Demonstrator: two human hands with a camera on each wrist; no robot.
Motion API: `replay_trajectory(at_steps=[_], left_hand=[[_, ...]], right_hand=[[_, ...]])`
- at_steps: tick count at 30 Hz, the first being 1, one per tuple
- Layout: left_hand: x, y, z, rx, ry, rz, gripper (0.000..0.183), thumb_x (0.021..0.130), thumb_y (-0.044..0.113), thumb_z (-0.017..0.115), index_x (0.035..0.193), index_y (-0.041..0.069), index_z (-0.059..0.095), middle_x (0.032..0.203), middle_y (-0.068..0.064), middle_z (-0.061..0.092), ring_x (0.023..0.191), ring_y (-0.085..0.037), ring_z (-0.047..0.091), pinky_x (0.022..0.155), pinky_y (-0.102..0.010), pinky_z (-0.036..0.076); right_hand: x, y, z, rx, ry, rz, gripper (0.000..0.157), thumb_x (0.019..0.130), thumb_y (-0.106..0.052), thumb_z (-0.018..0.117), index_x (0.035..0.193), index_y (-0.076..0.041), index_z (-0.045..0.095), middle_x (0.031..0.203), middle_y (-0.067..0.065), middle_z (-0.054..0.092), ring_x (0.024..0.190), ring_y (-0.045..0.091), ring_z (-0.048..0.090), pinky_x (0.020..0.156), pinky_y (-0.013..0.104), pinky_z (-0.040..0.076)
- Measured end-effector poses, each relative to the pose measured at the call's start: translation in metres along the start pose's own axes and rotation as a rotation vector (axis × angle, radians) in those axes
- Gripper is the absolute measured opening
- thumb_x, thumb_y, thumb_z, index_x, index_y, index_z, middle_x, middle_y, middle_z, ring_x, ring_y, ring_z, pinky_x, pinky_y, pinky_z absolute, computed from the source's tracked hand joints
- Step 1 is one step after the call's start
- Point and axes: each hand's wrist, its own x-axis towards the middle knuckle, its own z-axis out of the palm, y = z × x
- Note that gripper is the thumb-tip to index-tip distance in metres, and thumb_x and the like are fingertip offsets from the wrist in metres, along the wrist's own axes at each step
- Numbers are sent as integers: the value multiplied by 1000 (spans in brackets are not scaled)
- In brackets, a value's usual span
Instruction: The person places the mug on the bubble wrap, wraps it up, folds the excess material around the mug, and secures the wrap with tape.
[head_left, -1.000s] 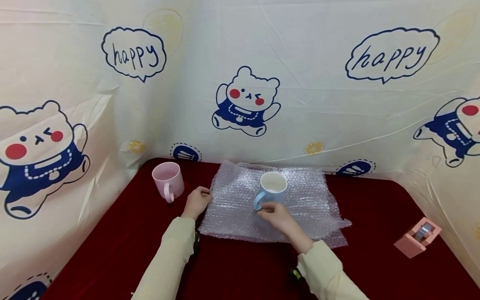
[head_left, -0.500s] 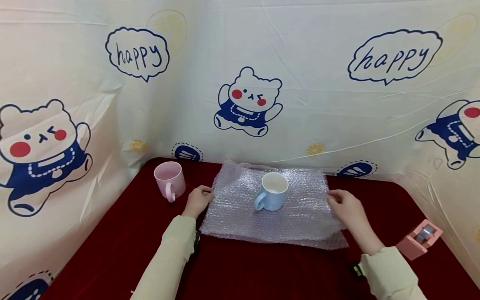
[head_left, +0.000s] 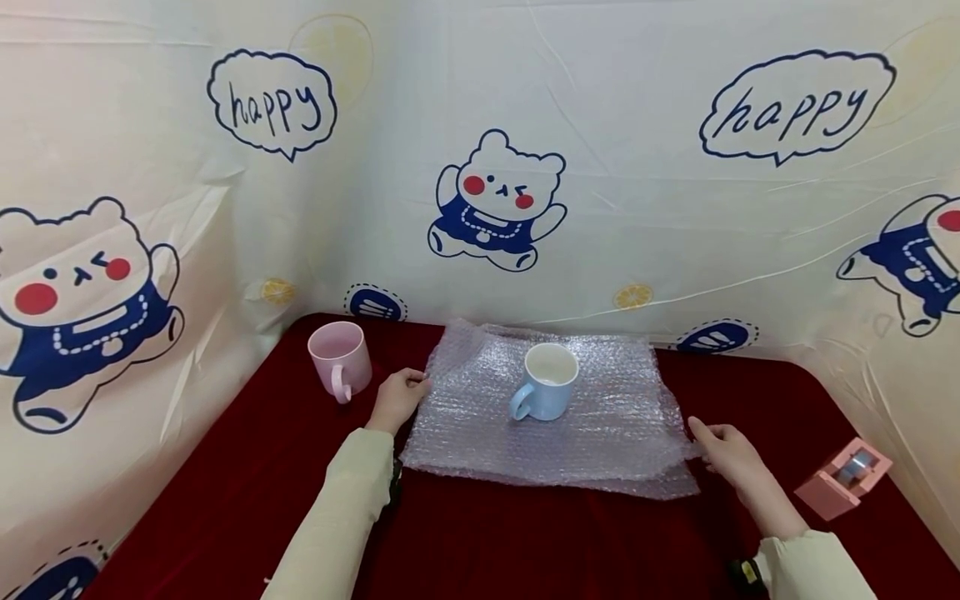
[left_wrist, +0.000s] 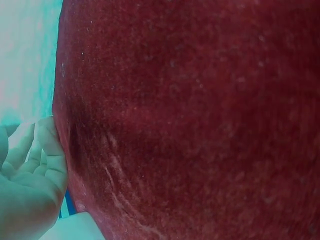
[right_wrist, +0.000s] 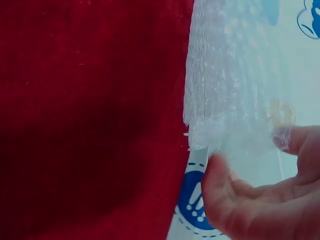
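A light blue mug (head_left: 546, 387) stands upright on a sheet of bubble wrap (head_left: 480, 446), its handle turned toward the front left. My left hand (head_left: 400, 398) pinches the left edge of the wrap; in the left wrist view the left hand (left_wrist: 32, 180) has bent fingers, and the wrap there is hard to make out. Over at the wrap's front right corner is my right hand (head_left: 727, 454). In the right wrist view, the thumb and forefinger of the right hand (right_wrist: 260, 200) are spread apart around the wrap's corner (right_wrist: 215, 127).
A pink mug (head_left: 341, 362) stands at the back left, beside my left hand. To the right sits a pink tape dispenser (head_left: 843, 479). Dark red cloth (head_left: 540, 542) covers the table, and a printed curtain (head_left: 630, 208) surrounds it at the back and sides.
My right hand has left the blue mug's handle, moved right to the wrap's right edge, then come forward to its front corner. The left hand stays at the left edge.
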Motion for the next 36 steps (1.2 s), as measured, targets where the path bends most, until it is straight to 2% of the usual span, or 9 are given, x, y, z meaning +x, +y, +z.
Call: replay_trajectory(at_steps=[3, 5, 7, 10, 14, 23, 29, 32, 36], left_hand=[[0, 0, 1, -5, -1, -10, 36, 97, 22, 55, 121, -3, 60, 111, -21, 65, 98, -28, 62, 85, -40, 51], [0, 0, 1, -2, 6, -8, 35, 97, 22, 55, 120, -3, 60, 111, -21, 65, 97, -28, 62, 85, -40, 51], [0, 1, 1, -1, 16, -1, 33, 97, 21, 55, 119, -3, 61, 110, -21, 66, 97, -28, 62, 84, -39, 51], [0, 1, 1, -6, 31, 11, 31, 97, 18, 55, 118, -3, 62, 109, -21, 66, 93, -28, 62, 81, -37, 51], [-1, 3, 0, -18, 43, 10, 28, 97, 17, 55, 115, -3, 64, 105, -21, 67, 88, -26, 62, 75, -33, 51], [-1, 4, 0, -12, 48, -2, 27, 97, 18, 54, 112, -1, 65, 103, -19, 67, 87, -25, 62, 74, -33, 50], [0, 4, 0, -5, 50, 2, 27, 97, 17, 54, 112, -2, 64, 103, -19, 67, 87, -25, 62, 75, -34, 50], [3, 3, 0, 1, 49, 0, 28, 97, 18, 54, 113, -2, 64, 103, -19, 67, 88, -25, 62, 76, -34, 50], [3, 3, 0, 7, 44, 1, 27, 97, 19, 54, 113, -1, 65, 104, -19, 67, 88, -25, 61, 77, -35, 50]], right_hand=[[0, 5, -1, 103, -71, 5, 66, 102, -39, 38, 126, 22, 39, 98, 21, 62, 80, 18, 61, 73, 28, 55], [1, 8, -3, 214, -123, 15, 55, 101, -31, 45, 123, 19, 44, 88, 3, 64, 75, 7, 60, 69, 21, 54], [1, 10, -5, 333, -161, 25, 43, 99, -24, 50, 119, 14, 49, 83, -7, 64, 74, 2, 62, 69, 18, 54], [1, 12, -8, 483, -198, 27, 26, 97, -16, 54, 111, 6, 57, 81, -11, 66, 75, -1, 65, 72, 17, 55], [0, 13, -12, 594, -248, 8, 11, 97, -13, 55, 101, -5, 61, 82, -9, 67, 77, 0, 67, 75, 18, 56], [-2, 10, -19, 559, -305, -48, 9, 96, -20, 57, 93, -13, 61, 86, -9, 68, 82, 0, 69, 79, 18, 55], [-2, -1, -18, 564, -314, -113, 12, 100, -19, 50, 94, -13, 58, 88, -8, 66, 85, 1, 68, 80, 18, 55], [-2, -13, -16, 591, -299, -163, 12, 101, -18, 46, 97, -12, 55, 89, -8, 64, 86, 1, 67, 80, 19, 55], [-3, -36, -10, 632, -226, -225, 12, 102, -17, 44, 94, -12, 53, 84, -8, 57, 84, 0, 64, 79, 18, 55]])
